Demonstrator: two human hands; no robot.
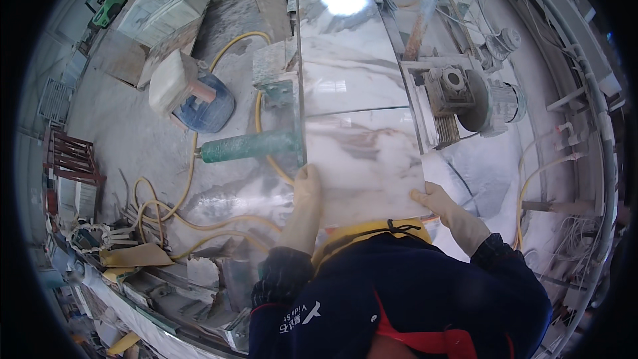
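While I am watching, both gloved hands, left hand (307, 183) and right hand (432, 198), are gripping opposite edges of the marble slab (362, 156), steadying it beside the saw motor (475, 100).

Dusty shop floor is a mess; yellow rubber hose (174, 209) loops all over the grey concrete; a blue plastic barrel (211, 108) sits beside a pale stone block (171, 81); green metal roller (249, 147) near the bench edge; grey electric saw motor (495, 103) off right; red metal rack (72, 157) far left.
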